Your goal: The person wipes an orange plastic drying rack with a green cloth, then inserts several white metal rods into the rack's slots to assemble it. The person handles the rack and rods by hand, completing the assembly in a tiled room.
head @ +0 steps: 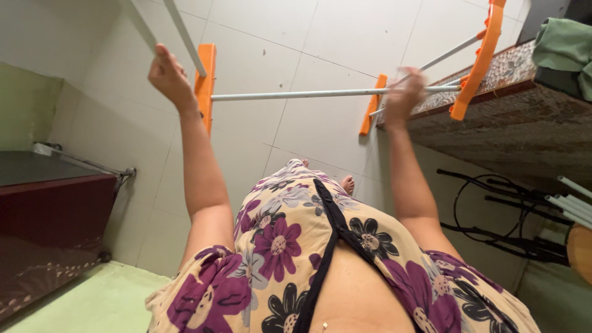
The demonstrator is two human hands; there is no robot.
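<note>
I hold up a folding rack made of white rods (296, 94) joined by orange plastic brackets (206, 80). My left hand (166, 77) is closed around a slanted white rod at the upper left, beside the left orange bracket. My right hand (404, 92), blurred by motion, grips the long horizontal rod near a short orange bracket (372, 105). A curved orange end piece (481, 55) hangs at the rack's right end, over a ledge. My floral dress and one foot (348, 183) show below.
A speckled stone ledge (493, 123) runs along the right, with a green cloth (564, 46) on it. Under it stand a black wire frame (493, 209) and loose white pipes (573, 203). A dark red cabinet (49, 209) stands at the left. The floor is pale tile.
</note>
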